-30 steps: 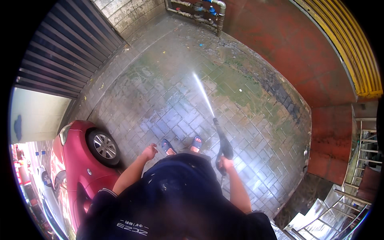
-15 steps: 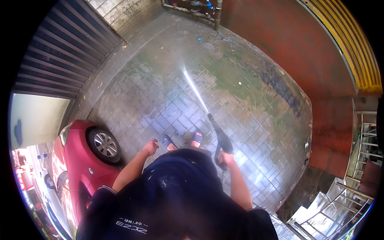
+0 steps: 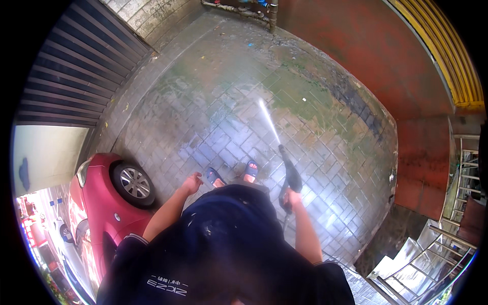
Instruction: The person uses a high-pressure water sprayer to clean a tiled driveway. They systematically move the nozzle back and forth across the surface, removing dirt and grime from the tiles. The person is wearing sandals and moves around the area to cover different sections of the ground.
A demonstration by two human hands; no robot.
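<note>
Wrapped round the grip of a black pressure washer gun (image 3: 291, 170) is my right hand (image 3: 292, 197). From the gun's nozzle a white water jet (image 3: 269, 120) shoots forward and a little left onto the paving (image 3: 229, 132). The hose below the grip shows only in part beside my body. My left hand (image 3: 192, 183) hangs free at my left side with its fingers loosely apart, holding nothing. It is nearest to my feet in dark sandals (image 3: 215, 177), which stand on the wet paving. Green moss (image 3: 290, 86) covers part of the paving ahead.
A red car (image 3: 109, 198) stands close on my left, its front wheel (image 3: 133, 183) toward me. Dark slatted panels (image 3: 76, 66) line the far left. A rusty red wall (image 3: 351, 51) runs along the right. Pipes (image 3: 244, 9) stand at the back, metal ladders (image 3: 432, 259) lower right.
My right hand and the washer gun have swung slightly right. The water jet now lands farther right and nearer, on the paving by the moss. My left hand stays about where it was.
</note>
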